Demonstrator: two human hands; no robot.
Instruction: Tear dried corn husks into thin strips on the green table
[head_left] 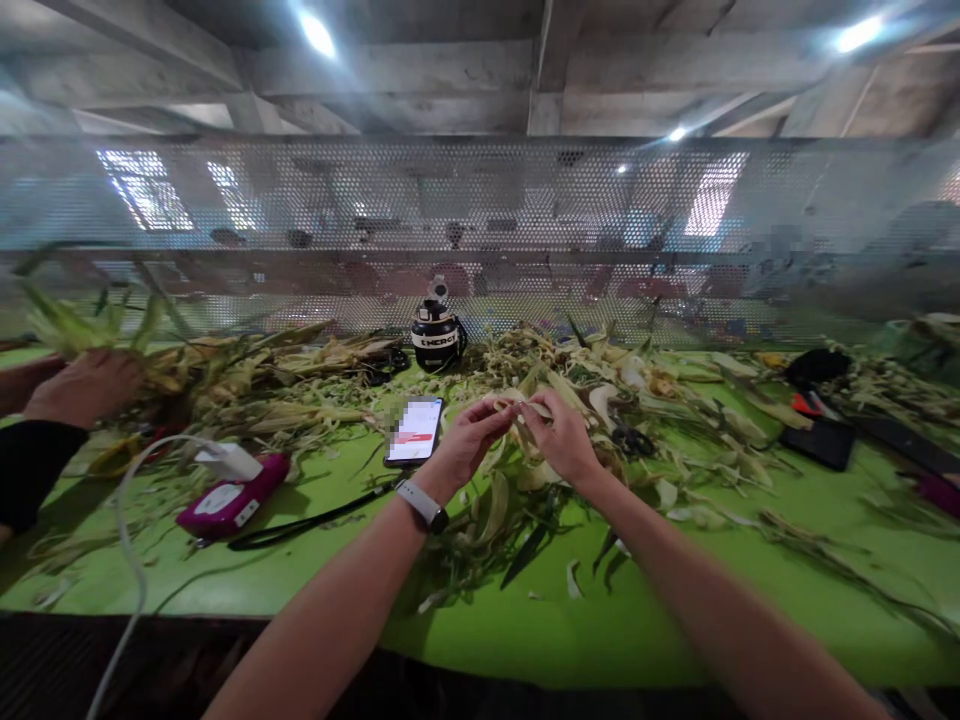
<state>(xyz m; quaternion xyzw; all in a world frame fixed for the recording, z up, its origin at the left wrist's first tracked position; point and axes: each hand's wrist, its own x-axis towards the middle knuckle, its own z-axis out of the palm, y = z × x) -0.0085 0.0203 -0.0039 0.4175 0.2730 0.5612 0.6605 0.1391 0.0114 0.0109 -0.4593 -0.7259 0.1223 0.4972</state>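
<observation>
My left hand (471,440), with a pale watch strap (421,505) on its wrist, pinches at the end of a pale corn husk strip (541,408). Facing it, my right hand (561,437) grips the same strip, and the fingertips of both hands nearly meet. Fingers partly hide the strip. Below my hands, loose corn husks (491,515) and darker leaf pieces lie on the green table (495,640). Dark-handled scissors (634,440) rest just right of my right hand. A lit phone (415,430) lies left of my left hand.
A co-worker's hand (86,392) holds green husks (90,320) at the left. A purple power strip (234,500) carries a white charger (229,462) with a cable. Behind stand a black bottle (436,340) and a perforated screen (495,200). A dark flat device (817,442) lies right.
</observation>
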